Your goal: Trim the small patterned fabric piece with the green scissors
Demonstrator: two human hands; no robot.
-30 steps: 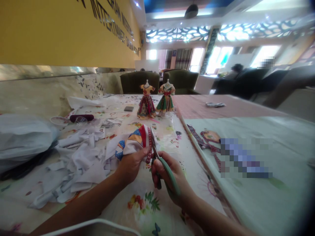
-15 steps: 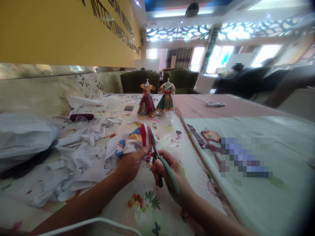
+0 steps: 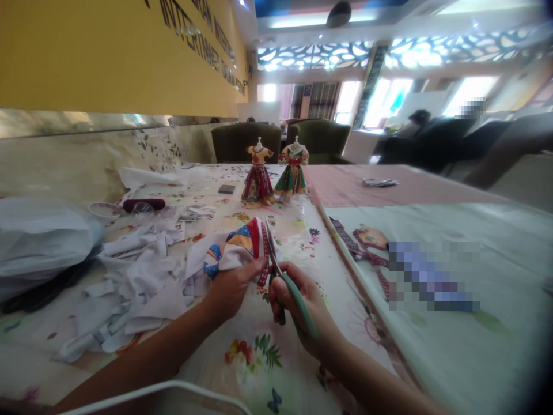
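White floral tablecloth [image 3: 235, 328], yellow wall [image 3: 103, 63]

Green-handled scissors [image 3: 299, 302], red-patterned trim [image 3: 265, 251], floral tablecloth [image 3: 298, 374]

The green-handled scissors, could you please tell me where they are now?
In the head view, the scissors are mostly right of centre, in the right hand, their blades beside the red edge of the cloth that the left hand holds.

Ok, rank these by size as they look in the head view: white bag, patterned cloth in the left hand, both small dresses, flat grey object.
1. White bag
2. Patterned cloth
3. Red-skirted dress and green-skirted dress: too alike to rank
4. Flat grey object
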